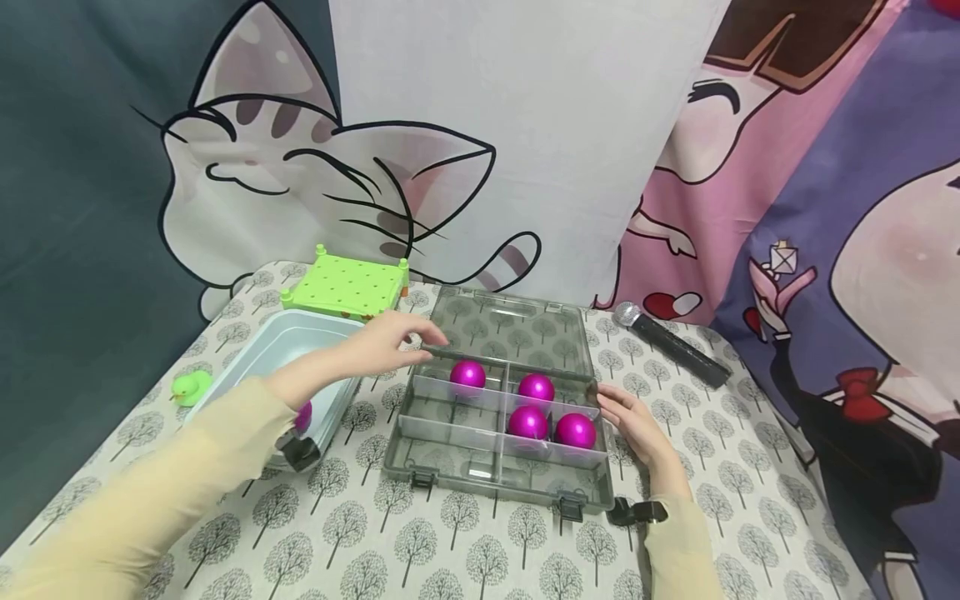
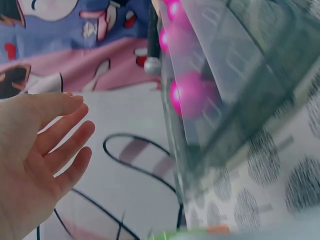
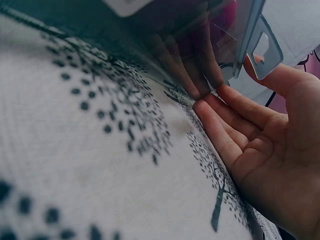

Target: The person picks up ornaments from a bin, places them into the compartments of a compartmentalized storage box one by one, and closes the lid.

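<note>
Across the tree-patterned desk (image 1: pixel 397 517), at centre, an open grey box (image 1: pixel 480 486) holds four magenta balls (image 1: pixel 528 422). The left hand (image 1: pixel 384 345), fingers parted and empty, hovers near the box's far left part; the right hand (image 1: pixel 636 427) touches its right wall, fingers extended.

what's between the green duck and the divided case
The head view shows the blue tub between them, with the left sleeve crossing over it, then a strip of tablecloth beside the case.
</note>
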A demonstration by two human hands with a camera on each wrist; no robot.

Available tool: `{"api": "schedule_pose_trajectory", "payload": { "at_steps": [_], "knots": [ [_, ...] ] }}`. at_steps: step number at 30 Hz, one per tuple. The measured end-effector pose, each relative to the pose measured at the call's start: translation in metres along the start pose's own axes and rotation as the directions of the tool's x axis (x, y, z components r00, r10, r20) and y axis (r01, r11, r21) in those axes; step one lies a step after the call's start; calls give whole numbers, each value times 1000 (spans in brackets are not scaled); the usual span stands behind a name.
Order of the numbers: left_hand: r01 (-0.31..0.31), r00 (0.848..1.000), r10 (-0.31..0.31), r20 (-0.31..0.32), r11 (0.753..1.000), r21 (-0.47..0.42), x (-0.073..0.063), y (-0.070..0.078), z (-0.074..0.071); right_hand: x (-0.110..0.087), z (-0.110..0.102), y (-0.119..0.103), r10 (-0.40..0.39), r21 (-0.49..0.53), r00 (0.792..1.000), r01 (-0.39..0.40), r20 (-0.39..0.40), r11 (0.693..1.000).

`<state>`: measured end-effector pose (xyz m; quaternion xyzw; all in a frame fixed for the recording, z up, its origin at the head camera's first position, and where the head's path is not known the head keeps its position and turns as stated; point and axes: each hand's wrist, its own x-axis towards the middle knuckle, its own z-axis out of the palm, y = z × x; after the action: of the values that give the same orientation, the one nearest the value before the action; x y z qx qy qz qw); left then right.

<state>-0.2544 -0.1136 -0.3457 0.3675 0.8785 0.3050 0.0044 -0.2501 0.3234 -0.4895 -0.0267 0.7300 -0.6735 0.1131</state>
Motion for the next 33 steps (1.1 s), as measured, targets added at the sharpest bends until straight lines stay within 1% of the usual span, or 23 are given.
{"api": "schedule_pose_trajectory", "payload": {
  "at_steps": [7, 12, 16, 18, 21, 28, 31, 33],
  "knots": [
    [87, 996, -86, -37, 996, 30, -31, -26, -22, 2, 2, -2, -4, -11, 1000, 4, 6, 1000],
    [129, 991, -127, -36, 990, 65, -51, -41, -35, 2, 2, -2, -16, -4, 1000, 16, 13, 1000],
    [175, 984, -176, -1, 979, 105, -64, -49, -43, 2, 1, -1, -15, 11, 1000, 15, 4, 1000],
    [196, 980, -200, 22, 974, 111, -69, -53, -47, 1, 1, -1, -14, 16, 1000, 14, 0, 1000],
    [213, 975, -219, 49, 971, 110, -77, -60, -50, 1, 0, 0, -11, 13, 1000, 11, 0, 1000],
    [223, 965, -236, 117, 969, 108, -92, -80, -54, 0, 0, 1, -1, 13, 1000, 1, -2, 1000],
    [220, 960, -234, 155, 970, 99, -97, -86, -56, 0, 0, 1, -4, 7, 1000, 4, -4, 1000],
    [223, 953, -237, 190, 970, 93, -100, -86, -56, 0, 0, 1, -4, 5, 1000, 4, -2, 1000]
  ]
}}
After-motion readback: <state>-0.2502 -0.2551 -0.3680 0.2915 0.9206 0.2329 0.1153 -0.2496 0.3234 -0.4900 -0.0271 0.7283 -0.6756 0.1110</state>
